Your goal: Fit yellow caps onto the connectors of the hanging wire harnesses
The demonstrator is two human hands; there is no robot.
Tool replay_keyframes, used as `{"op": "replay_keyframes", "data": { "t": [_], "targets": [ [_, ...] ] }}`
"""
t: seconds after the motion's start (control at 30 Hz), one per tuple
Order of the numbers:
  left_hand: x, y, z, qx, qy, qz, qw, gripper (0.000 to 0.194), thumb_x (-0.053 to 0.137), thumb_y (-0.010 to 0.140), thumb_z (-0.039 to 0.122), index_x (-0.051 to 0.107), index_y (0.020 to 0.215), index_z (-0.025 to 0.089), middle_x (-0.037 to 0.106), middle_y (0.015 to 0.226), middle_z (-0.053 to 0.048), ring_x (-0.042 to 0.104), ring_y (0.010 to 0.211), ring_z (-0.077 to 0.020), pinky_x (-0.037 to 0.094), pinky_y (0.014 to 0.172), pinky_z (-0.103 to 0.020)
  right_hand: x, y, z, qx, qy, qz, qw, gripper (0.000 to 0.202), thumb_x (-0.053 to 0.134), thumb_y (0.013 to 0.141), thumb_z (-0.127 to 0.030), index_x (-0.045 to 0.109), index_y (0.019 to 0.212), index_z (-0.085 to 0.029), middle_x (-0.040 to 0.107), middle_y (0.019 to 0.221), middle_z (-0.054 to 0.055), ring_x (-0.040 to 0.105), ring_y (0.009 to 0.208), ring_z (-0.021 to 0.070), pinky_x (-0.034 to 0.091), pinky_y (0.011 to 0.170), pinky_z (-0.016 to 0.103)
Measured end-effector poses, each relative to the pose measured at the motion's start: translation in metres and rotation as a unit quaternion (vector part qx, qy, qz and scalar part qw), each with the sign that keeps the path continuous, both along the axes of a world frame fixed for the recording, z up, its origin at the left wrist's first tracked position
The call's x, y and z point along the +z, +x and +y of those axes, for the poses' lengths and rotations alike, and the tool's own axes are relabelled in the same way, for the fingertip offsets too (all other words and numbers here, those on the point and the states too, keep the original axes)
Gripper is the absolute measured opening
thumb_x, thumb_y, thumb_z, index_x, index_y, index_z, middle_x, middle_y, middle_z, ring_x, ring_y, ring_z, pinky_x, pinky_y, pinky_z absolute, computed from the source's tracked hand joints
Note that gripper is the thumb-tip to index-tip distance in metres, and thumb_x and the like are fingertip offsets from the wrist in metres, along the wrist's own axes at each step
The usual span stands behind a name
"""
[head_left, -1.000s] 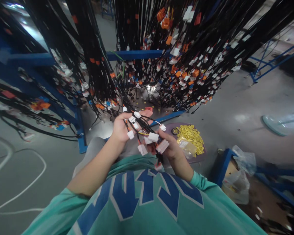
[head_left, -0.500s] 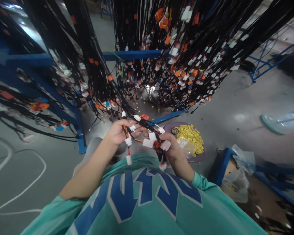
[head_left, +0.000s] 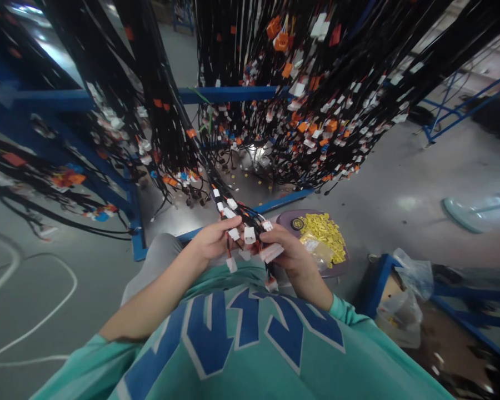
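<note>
A black wire harness (head_left: 211, 172) comes down from the rack and ends between my two hands in several white connectors. My left hand (head_left: 216, 238) is closed around part of these wires, thumb on top near a small white connector (head_left: 234, 234). Close beside it, my right hand (head_left: 290, 250) grips the other branches, with a wide white connector (head_left: 271, 253) under its fingers. Between the hands a square white connector (head_left: 249, 235) faces me. Another white connector (head_left: 231, 264) dangles below my left hand. Some fingertips are hidden behind the wires.
Thick bundles of hanging harnesses (head_left: 337, 100) fill a blue metal rack (head_left: 233, 94) ahead. By my right knee, a purple stool (head_left: 289, 218) carries many yellow pieces (head_left: 325, 233) and a clear bag. Plastic bags (head_left: 404, 311) hang at the right; a white cable (head_left: 62, 300) lies on the left.
My left hand has moved right, closer to my right hand, bringing its wires along. The white connectors are bunched more tightly, and the red connector behind them is no longer visible.
</note>
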State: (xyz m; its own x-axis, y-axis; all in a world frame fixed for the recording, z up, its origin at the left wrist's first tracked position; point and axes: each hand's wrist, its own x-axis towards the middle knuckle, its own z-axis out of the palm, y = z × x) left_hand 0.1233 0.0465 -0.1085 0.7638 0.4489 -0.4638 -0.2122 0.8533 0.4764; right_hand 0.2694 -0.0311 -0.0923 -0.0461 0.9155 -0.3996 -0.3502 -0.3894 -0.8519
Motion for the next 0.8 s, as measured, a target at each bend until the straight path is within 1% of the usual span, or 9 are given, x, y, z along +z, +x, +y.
{"op": "replay_keyframes", "data": {
  "t": [0.2,0.37,0.43,0.53,0.6,0.67,0.73,0.77,0.8],
  "targets": [
    [0.000,0.001,0.001,-0.057,0.071,-0.014,0.996,0.011,0.054,0.072,0.008,0.064,0.069,0.009,0.066,0.059,-0.008,0.062,0.050,-0.0174,0.050,0.053,-0.029,0.006,-0.008,0.002,0.010,-0.001,0.026,1.000,0.019,0.065,0.052,-0.025,0.058,0.067,-0.014,0.061,0.054,0.000,0.053,0.044,0.0106,0.040,0.041,0.020],
    [0.000,0.004,0.004,-0.043,0.048,0.050,0.997,0.021,0.048,0.072,0.003,0.064,0.061,0.011,0.066,0.053,-0.006,0.060,0.044,-0.0157,0.050,0.048,-0.026,-0.004,-0.010,0.002,0.005,0.014,-0.002,1.000,0.023,0.065,0.055,-0.028,0.055,0.071,-0.014,0.058,0.054,-0.003,0.049,0.043,0.0084,0.037,0.041,0.019],
    [-0.001,0.006,0.004,-0.036,0.039,0.079,0.995,0.020,0.049,0.070,0.002,0.065,0.061,0.012,0.066,0.053,-0.005,0.059,0.044,-0.0149,0.050,0.047,-0.025,-0.008,-0.009,0.001,0.006,0.025,-0.038,0.999,0.024,0.065,0.058,-0.031,0.054,0.074,-0.015,0.057,0.055,-0.004,0.048,0.044,0.0076,0.037,0.042,0.018],
    [-0.001,0.009,0.003,-0.029,0.058,0.095,0.993,0.016,0.054,0.066,0.001,0.066,0.065,0.013,0.066,0.055,-0.003,0.060,0.045,-0.0143,0.050,0.047,-0.023,-0.008,-0.002,-0.003,0.021,0.060,-0.140,0.988,0.023,0.063,0.064,-0.036,0.055,0.073,-0.016,0.056,0.059,-0.004,0.049,0.050,0.0086,0.038,0.047,0.020],
    [-0.001,0.012,0.001,-0.034,0.074,0.091,0.993,0.017,0.055,0.064,0.001,0.066,0.066,0.013,0.068,0.058,-0.003,0.061,0.048,-0.0145,0.051,0.047,-0.022,-0.007,0.009,-0.009,0.032,0.100,-0.208,0.973,0.021,0.061,0.068,-0.037,0.057,0.074,-0.017,0.058,0.065,-0.002,0.053,0.059,0.0112,0.041,0.055,0.023],
    [-0.001,0.016,0.000,-0.039,0.076,0.083,0.993,0.017,0.056,0.063,0.000,0.067,0.067,0.013,0.069,0.061,-0.004,0.062,0.050,-0.0152,0.051,0.049,-0.023,-0.009,0.027,-0.019,0.031,0.135,-0.237,0.961,0.021,0.057,0.072,-0.036,0.060,0.083,-0.019,0.062,0.077,0.001,0.056,0.073,0.0148,0.043,0.066,0.026],
    [0.001,0.020,0.000,-0.036,0.069,0.086,0.993,0.016,0.056,0.061,0.000,0.066,0.065,0.012,0.068,0.060,-0.005,0.062,0.049,-0.0156,0.052,0.048,-0.024,-0.016,0.054,-0.034,-0.030,0.125,-0.271,0.954,0.026,0.052,0.076,-0.037,0.059,0.095,-0.020,0.063,0.090,0.004,0.058,0.083,0.0166,0.043,0.073,0.028],
    [0.001,0.022,0.000,-0.032,0.065,0.091,0.993,0.015,0.056,0.061,-0.001,0.065,0.064,0.011,0.068,0.058,-0.005,0.061,0.048,-0.0156,0.052,0.047,-0.024,-0.023,0.070,-0.043,-0.084,0.103,-0.294,0.947,0.028,0.050,0.077,-0.037,0.058,0.098,-0.020,0.063,0.093,0.005,0.058,0.084,0.0169,0.043,0.074,0.029],
    [0.002,0.025,0.000,-0.028,0.062,0.097,0.993,0.015,0.056,0.060,-0.001,0.065,0.062,0.011,0.067,0.056,-0.004,0.061,0.047,-0.0154,0.051,0.046,-0.024,-0.032,0.088,-0.054,-0.162,0.064,-0.349,0.921,0.028,0.048,0.078,-0.037,0.058,0.097,-0.019,0.063,0.093,0.006,0.059,0.082,0.0164,0.044,0.074,0.028]
  ]
}}
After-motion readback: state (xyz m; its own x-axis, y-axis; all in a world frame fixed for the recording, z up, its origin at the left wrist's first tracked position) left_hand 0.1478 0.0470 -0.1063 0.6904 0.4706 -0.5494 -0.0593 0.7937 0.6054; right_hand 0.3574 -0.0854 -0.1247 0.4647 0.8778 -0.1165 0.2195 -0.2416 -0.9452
